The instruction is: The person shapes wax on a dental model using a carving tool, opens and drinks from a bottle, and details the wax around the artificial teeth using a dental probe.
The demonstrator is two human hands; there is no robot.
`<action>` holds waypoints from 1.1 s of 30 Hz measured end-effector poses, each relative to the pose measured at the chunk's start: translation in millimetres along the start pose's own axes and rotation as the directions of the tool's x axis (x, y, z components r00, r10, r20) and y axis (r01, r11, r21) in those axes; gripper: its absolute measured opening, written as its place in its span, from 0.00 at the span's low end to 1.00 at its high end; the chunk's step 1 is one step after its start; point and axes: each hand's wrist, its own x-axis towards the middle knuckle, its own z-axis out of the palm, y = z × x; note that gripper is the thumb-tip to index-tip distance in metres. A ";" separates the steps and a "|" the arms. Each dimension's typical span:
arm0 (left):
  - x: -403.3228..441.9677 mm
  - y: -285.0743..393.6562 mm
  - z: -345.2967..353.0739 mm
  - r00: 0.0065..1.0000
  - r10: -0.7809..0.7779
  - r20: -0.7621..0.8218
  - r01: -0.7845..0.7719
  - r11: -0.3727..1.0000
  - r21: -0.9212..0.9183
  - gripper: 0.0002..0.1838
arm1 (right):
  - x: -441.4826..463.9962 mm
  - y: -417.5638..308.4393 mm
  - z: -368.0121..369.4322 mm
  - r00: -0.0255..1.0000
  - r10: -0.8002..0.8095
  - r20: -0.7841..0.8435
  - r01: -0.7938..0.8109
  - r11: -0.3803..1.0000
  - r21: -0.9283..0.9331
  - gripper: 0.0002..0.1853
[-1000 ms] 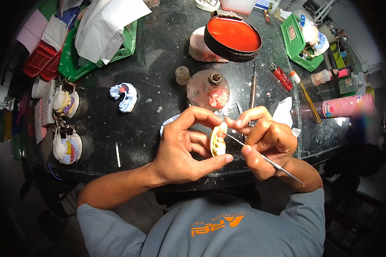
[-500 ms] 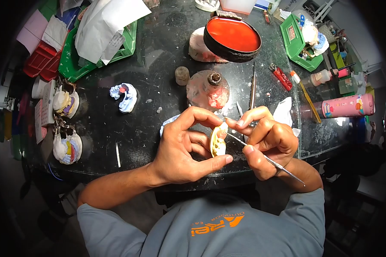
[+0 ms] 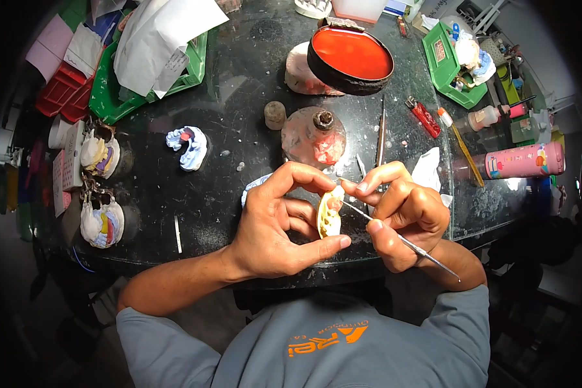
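My left hand [image 3: 275, 223] is closed around a yellow dental cast [image 3: 329, 220], with the thumb along its near end and the index finger at its far end. A pinkish patch shows on the upper part of the cast. Between the fingers of my right hand [image 3: 401, 213] is a thin metal dental carver [image 3: 421, 251]. Its working tip meets the upper right side of the cast, and its other end points toward my body. Behind my hands stands a glass spirit burner [image 3: 310, 139] with a dark wick top.
A round tin of red wax [image 3: 352, 52] rests tilted on a plaster block [image 3: 302, 68]. Articulated casts [image 3: 102, 220] and a pale blue cast [image 3: 187, 147] lie left. On the right are a red lighter [image 3: 423, 118], a brush [image 3: 459, 145], a pink bottle [image 3: 524, 160] and a green tray [image 3: 443, 61].
Almost nothing differs. Both hands keep the same hold, and the carver's tip stays at the cast's upper right side.
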 end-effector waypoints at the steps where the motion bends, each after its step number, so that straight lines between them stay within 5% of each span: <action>1: 0.0 0.1 0.0 1.000 -0.002 0.002 0.002 1.000 0.000 0.34 | 0.0 0.1 -0.3 1.000 -0.001 0.002 0.001 1.000 -0.002 0.14; 7: 1.4 1.6 -1.6 0.999 -0.037 0.010 0.038 0.996 -0.085 0.34 | -0.7 0.1 0.8 1.000 0.001 -0.028 -0.001 1.000 0.012 0.14; 17: 6.9 4.4 -12.8 0.948 -0.293 0.124 0.311 0.772 -0.555 0.37 | 1.7 -0.6 3.6 0.985 -0.022 -0.173 0.015 0.999 -0.040 0.10; 27: 5.9 1.8 -17.8 0.930 -0.319 0.182 0.357 0.676 -0.644 0.40 | 10.0 1.1 -8.6 0.989 -0.138 -0.055 0.127 0.978 -0.164 0.12; 30: 5.0 -3.0 -22.3 0.937 -0.255 0.237 0.348 0.643 -0.682 0.33 | 14.1 -3.6 -7.7 0.991 -0.134 -0.029 0.125 0.971 -0.202 0.14; 33: 5.5 2.3 -18.6 0.930 -0.323 0.176 0.358 0.687 -0.632 0.40 | 14.4 -5.5 -8.4 0.992 -0.130 -0.006 0.125 0.966 -0.226 0.13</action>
